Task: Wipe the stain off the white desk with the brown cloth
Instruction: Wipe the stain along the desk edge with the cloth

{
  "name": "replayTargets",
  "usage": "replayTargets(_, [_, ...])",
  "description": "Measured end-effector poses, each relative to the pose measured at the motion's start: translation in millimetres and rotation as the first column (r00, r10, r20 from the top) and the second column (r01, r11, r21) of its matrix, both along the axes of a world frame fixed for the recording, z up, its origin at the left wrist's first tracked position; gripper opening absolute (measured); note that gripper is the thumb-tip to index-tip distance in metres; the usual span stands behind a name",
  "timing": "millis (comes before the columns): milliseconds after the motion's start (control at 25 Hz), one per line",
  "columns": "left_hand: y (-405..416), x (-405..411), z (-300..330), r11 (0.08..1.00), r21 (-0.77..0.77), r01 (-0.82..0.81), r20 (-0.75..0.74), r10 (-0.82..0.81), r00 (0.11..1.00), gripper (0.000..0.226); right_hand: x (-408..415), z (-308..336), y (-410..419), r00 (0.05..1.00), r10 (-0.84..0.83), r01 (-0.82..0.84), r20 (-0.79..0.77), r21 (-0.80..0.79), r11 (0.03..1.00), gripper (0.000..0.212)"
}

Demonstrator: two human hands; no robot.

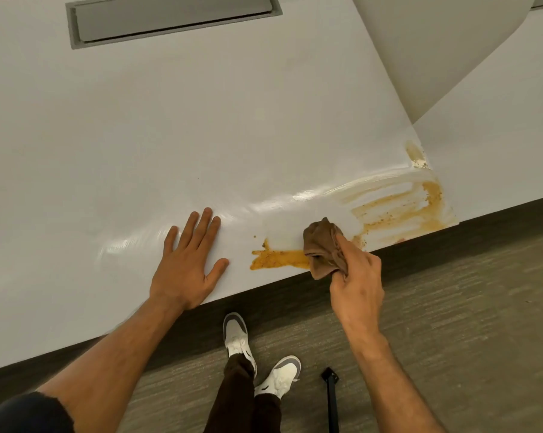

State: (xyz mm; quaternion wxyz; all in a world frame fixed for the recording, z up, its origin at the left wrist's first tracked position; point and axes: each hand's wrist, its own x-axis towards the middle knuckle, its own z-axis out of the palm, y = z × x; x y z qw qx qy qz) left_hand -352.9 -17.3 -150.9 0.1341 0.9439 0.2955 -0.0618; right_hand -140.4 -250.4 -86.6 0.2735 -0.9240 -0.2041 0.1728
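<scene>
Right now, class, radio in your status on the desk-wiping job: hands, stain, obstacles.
Left hand flat on white desk. Right hand grips bunched brown cloth at orange-brown stain. Streaks remain rightward. Nothing in the way.

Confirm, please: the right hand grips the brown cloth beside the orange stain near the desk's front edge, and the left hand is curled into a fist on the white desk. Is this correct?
Not quite. In the head view the left hand lies flat on the white desk with its fingers straight, not in a fist. The rest holds: the right hand grips the brown cloth beside the orange stain near the front edge.
</scene>
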Motion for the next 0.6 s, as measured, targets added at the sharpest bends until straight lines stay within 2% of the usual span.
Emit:
replayTargets(160, [0,-1,-4,1.0,0.016,0.006,0.014,-0.006,1.0,0.079,-37,-4,4,1.0,0.001,-0.001,0.003,0.011,1.0,0.065])
replayTargets(240, [1,-1,-6,1.0,0.024,0.003,0.011,-0.004,1.0,0.08,-53,1,8,0.997,0.025,-0.024,-0.078,0.019,1.0,0.064])
replayTargets(320, [1,-1,-7,0.999,0.033,0.002,0.008,-0.003,1.0,0.08,-66,6,8,0.946,0.0,0.034,-0.324,0.1,0.994,0.056])
replayTargets(400, [1,-1,-7,0.999,0.039,-0.001,0.007,0.001,1.0,0.08,-64,15,7,0.802,-0.092,0.269,-0.59,0.219,0.938,0.037])
replayTargets(440, [1,-1,-7,0.999,0.044,-0.001,0.008,0.001,1.0,0.08,-56,20,5,0.752,-0.144,0.379,-0.643,0.244,0.893,0.031])
replayTargets(520, [0,-1,-6,0.998,0.057,-0.002,0.012,0.001,1.0,0.079,-32,26,0,0.722,-0.235,0.505,-0.65,0.265,0.821,0.03])
replayTargets(560, [0,0,-5,0.998,0.055,0.002,0.01,-0.003,1.0,0.078,-18,26,1,0.751,-0.266,0.5,-0.604,0.257,0.827,0.03])
replayTargets(600, [0,0,-4,0.999,0.05,0.007,0.009,-0.007,1.0,0.077,-7,27,4,0.821,-0.259,0.422,-0.509,0.235,0.875,0.029])
